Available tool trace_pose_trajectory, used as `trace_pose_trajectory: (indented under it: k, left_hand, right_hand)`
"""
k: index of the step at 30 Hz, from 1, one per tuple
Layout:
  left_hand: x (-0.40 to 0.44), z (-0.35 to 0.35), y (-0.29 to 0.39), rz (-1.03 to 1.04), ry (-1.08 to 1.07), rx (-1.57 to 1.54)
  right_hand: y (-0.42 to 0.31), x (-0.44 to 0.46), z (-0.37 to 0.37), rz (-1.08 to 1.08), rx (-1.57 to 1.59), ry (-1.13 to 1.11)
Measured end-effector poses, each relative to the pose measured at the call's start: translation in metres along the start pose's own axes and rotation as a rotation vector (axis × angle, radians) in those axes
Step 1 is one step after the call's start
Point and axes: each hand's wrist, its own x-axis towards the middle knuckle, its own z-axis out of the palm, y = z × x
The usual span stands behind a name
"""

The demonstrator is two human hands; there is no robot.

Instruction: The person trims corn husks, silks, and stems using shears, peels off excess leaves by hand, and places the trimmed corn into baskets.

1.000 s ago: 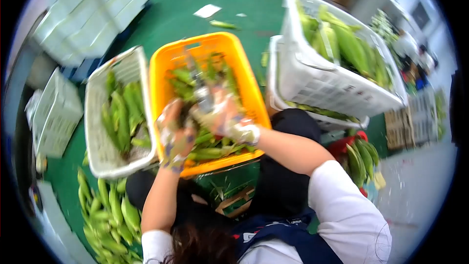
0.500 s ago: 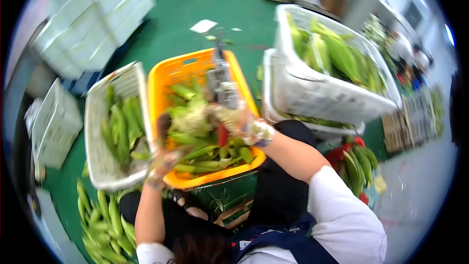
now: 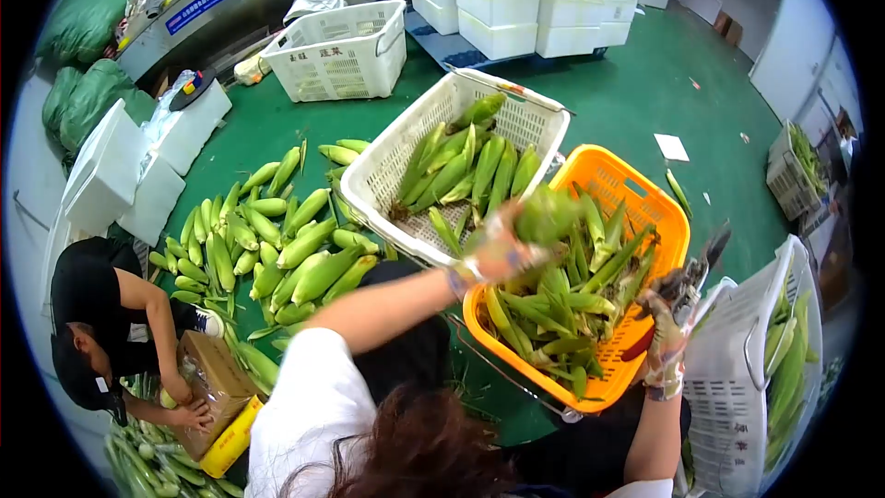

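My left hand [image 3: 502, 254], in a patterned glove, is closed around an ear of corn [image 3: 544, 216] in green husk, smeared by motion. It is above the left side of the orange basket [image 3: 667, 212], which contains loose green husks and leaves [image 3: 562, 314]. At that basket's right edge, my gloved right hand [image 3: 666, 337] grips what look like pruning shears [image 3: 708, 254]. Their grey metal end points up and away, and a red handle shows below. Left of the orange basket stands a white basket [image 3: 369, 212] with several husked-in ears inside.
Many ears of corn [image 3: 304, 244] lie on the green floor to the left. A co-worker [image 3: 101, 304] bends over a cardboard box [image 3: 217, 378]. White crates with green produce [image 3: 784, 378] stand right; white foam boxes [image 3: 498, 5] are stacked behind.
The view has swung left, bringing the co-worker and floor pile into sight. My left hand has moved from inside the orange basket to above it with corn; my right hand still holds the shears.
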Motion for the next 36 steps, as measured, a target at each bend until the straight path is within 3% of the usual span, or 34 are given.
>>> trace_pose_trajectory:
  k: [4, 8, 11, 14, 15, 16, 17, 18, 20, 21, 23, 26, 27, 28, 31, 34, 35, 36]
  left_hand:
    - [0.100, -0.117, 0.044, 0.372, 0.428, 0.587]
    - [0.202, -0.250, 0.048, 0.477, 0.656, 1.141]
    - [0.240, -0.302, -0.003, 0.421, 0.598, 1.429]
    - [0.218, -0.324, -0.125, 0.316, 0.218, 1.679]
    - [0.189, -0.325, -0.179, 0.015, -0.027, 1.541]
    - [0.161, -0.332, -0.251, -0.299, -0.029, 1.247]
    - [0.137, -0.305, -0.268, -0.354, -0.129, 1.384]
    - [0.113, -0.275, -0.284, -0.397, -0.241, 1.517]
    - [0.088, -0.261, -0.339, -0.686, -0.406, 1.518]
    - [0.098, -0.248, -0.340, -1.080, -0.500, 1.446]
    - [0.089, -0.248, -0.364, -1.236, -0.296, 1.353]
    - [0.063, -0.255, -0.415, -1.151, -0.090, 1.525]
    - [0.061, -0.263, -0.425, -1.142, -0.103, 1.550]
    - [0.065, -0.261, -0.417, -1.217, -0.162, 1.503]
    - [0.069, -0.254, -0.386, -1.165, -0.167, 1.462]
    - [0.070, -0.247, -0.347, -0.985, -0.021, 1.413]
    - [0.078, -0.250, -0.327, -0.997, -0.127, 1.321]
    - [0.079, -0.253, -0.302, -0.911, -0.157, 1.257]
  right_hand:
    - [0.031, 0.011, -0.030, 0.296, 0.044, 0.029]
    - [0.044, 0.005, -0.021, 0.245, -0.139, 0.005]
    - [0.012, 0.005, 0.013, 0.416, -0.135, 0.092]
    - [0.003, 0.006, 0.036, 0.505, -0.122, 0.033]
    - [0.017, 0.004, 0.031, 0.528, -0.106, -0.003]
    - [0.031, 0.006, 0.027, 0.548, -0.089, -0.040]
    - [-0.001, 0.011, 0.050, 0.494, -0.475, -0.212]
    - [0.008, 0.010, 0.046, 0.491, -0.547, -0.206]
    - [0.004, 0.018, 0.052, 0.285, -0.780, -0.349]
    - [0.009, 0.020, 0.053, 0.395, -0.667, -0.264]
    - [0.032, 0.010, 0.039, 0.531, -0.454, -0.072]
    - [0.040, 0.017, 0.039, 0.628, -0.226, -0.054]
    - [0.033, 0.021, 0.046, 0.724, -0.254, 0.013]
    - [0.036, 0.023, 0.048, 0.715, -0.254, 0.007]
    - [0.038, 0.018, 0.047, 0.774, -0.108, 0.150]
    - [0.039, 0.016, 0.041, 0.695, -0.159, -0.058]
    - [0.027, 0.020, 0.056, 0.742, -0.152, 0.046]
    - [0.017, 0.021, 0.052, 0.662, -0.292, -0.169]
